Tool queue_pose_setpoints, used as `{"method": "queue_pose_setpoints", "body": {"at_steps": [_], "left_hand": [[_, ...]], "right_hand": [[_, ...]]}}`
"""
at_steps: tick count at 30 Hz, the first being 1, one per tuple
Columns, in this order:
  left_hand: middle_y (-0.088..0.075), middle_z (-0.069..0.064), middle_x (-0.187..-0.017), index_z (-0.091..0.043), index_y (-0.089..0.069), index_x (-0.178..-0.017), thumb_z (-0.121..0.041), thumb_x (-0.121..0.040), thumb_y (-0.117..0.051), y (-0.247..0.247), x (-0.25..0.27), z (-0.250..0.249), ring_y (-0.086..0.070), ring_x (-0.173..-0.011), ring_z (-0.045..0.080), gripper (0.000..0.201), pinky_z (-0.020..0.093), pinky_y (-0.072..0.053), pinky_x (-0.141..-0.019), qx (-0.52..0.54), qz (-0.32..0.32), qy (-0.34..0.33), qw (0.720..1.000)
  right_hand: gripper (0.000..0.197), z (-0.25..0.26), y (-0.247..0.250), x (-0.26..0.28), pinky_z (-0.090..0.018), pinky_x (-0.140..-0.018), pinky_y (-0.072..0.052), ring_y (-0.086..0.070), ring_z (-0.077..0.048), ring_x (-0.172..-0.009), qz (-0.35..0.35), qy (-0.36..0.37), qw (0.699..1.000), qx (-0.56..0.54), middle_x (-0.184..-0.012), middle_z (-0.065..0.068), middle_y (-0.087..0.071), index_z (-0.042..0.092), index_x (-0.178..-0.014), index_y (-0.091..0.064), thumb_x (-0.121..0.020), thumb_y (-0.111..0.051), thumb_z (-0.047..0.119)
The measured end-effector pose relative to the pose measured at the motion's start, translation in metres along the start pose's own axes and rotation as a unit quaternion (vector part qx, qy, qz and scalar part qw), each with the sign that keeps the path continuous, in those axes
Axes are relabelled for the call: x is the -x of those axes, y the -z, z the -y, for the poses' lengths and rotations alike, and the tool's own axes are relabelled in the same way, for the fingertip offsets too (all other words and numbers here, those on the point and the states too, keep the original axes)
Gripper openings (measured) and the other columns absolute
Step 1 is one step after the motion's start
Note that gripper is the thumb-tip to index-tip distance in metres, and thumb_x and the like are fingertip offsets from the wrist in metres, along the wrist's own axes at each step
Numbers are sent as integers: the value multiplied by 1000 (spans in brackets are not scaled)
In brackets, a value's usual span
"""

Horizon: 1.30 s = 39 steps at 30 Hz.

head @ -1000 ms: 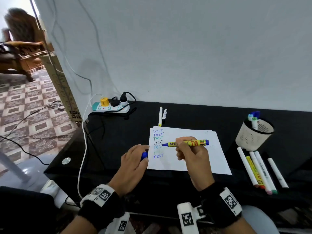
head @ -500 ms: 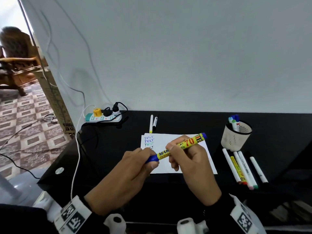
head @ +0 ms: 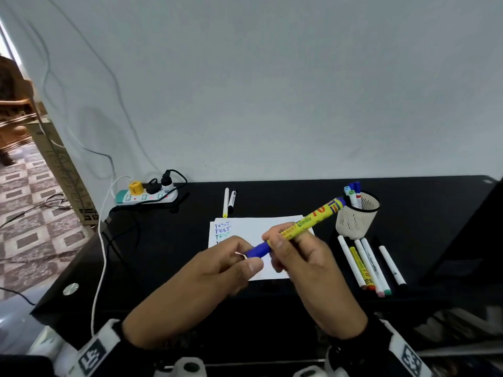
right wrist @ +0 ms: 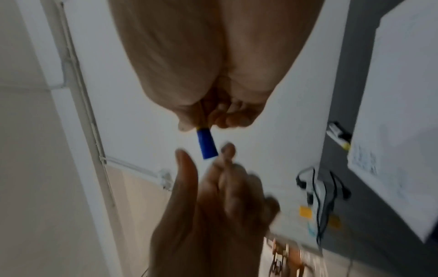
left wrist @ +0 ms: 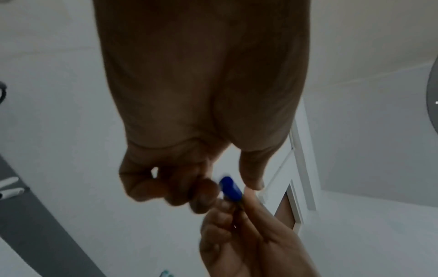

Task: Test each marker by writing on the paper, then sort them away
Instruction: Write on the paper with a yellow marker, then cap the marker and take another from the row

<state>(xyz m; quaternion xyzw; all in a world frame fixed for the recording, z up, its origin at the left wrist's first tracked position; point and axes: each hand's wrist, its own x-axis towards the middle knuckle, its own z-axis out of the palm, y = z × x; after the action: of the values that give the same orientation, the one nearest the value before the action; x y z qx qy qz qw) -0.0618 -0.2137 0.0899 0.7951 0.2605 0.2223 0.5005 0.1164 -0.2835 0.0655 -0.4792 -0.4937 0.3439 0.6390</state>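
Holding the yellow-barrelled marker with the blue cap (head: 299,226) tilted above the white paper sheet (head: 255,227), the right hand (head: 304,257) curls its fingers round the barrel. The left hand (head: 217,268) sits at the cap end, fingers loosely curled, thumb apart; whether they pinch it is unclear. An unseated cap could dry the tip, or smear ink on skin.
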Motion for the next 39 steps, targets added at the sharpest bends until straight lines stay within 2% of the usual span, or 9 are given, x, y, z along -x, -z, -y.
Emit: {"method": "queue_pose_setpoints", "body": {"at_steps": [6, 9, 12, 15, 19, 28, 33, 36, 39], "left_hand": [[-65, 1, -84, -30, -58, -101, -46, -94, -56, 16, -23, 73, -61, -73, 12, 18, 38, -52, -78, -138, -137, 92, 977], [-62, -12, -96, -35, -54, -102, -45, -88, -59, 25, -34, 137, -61, -92, 7, 17, 43, -51, -89, -215, -148, 130, 957], [-50, -11, -135, -39, -48, -126, -47, -91, -54, 26, -44, 187, -44, -129, 17, 37, 50, -34, -109, -333, -124, 170, 919], [-20, -10, -162, -38, -31, -149, -58, -95, -38, 21, -46, 208, -11, -150, 16, 58, 48, -12, -118, -394, -99, 217, 888], [-10, -10, -164, -38, -22, -154, -69, -74, 2, 14, -43, 224, -4, -152, 18, 89, 48, -8, -117, -434, -104, 196, 873], [-19, -4, -163, -33, -28, -153, -63, -86, -1, 8, -42, 232, -12, -151, 23, 79, 52, -14, -117, -467, -111, 176, 859], [-12, -6, -164, -35, -23, -154, -62, -89, -3, 7, -41, 233, -6, -152, 21, 74, 50, -10, -118, -466, -112, 173, 861], [-19, -6, -163, -35, -29, -152, -61, -93, -13, 8, -40, 236, -12, -151, 21, 67, 50, -14, -118, -463, -115, 172, 862], [-39, -3, -155, -33, -44, -145, -57, -95, -28, 9, -37, 239, -33, -144, 24, 58, 48, -24, -113, -480, -106, 181, 852]], "right_hand": [[26, 21, 110, -55, -40, -65, -58, -68, -25, -66, -139, -66, 970, 187, -87, -16, -68, 11, -101, -56, -109, -45, 33], [34, 28, 175, -84, -35, -61, -44, -63, -27, -72, -142, -78, 850, 502, -80, -7, -66, 16, -96, -63, -107, -43, 42], [31, 30, 219, -106, -35, -71, -42, -63, -35, -88, -142, -92, 748, 642, -91, -10, -70, 14, -99, -69, -103, -53, 41], [24, 32, 237, -120, -35, -75, -44, -56, -30, -87, -148, -114, 726, 662, -90, -10, -65, 13, -95, -70, -96, -67, 37], [22, 25, 238, -141, -38, -79, -53, -62, -29, -94, -87, -165, 702, 687, -94, -11, -69, 10, -94, -70, -92, -73, 32], [30, -1, 188, -193, -37, -84, -46, -62, -38, -107, -137, -112, 735, 654, -111, -16, -69, 15, -112, -62, -90, -72, 32], [25, -49, 73, -223, -31, -86, -49, -65, -28, -105, 6, -132, 818, 559, -103, -6, -72, 11, -98, -72, -93, -68, 35], [31, -102, 10, -252, -35, -82, -60, -74, -32, -88, 94, -177, 825, 528, -80, -9, -72, 7, -77, -68, -92, -65, 33], [21, -149, -25, -278, -39, -78, -61, -72, -30, -80, 98, -245, 836, 482, -88, -14, -75, 11, -79, -62, -85, -67, 30]]}}
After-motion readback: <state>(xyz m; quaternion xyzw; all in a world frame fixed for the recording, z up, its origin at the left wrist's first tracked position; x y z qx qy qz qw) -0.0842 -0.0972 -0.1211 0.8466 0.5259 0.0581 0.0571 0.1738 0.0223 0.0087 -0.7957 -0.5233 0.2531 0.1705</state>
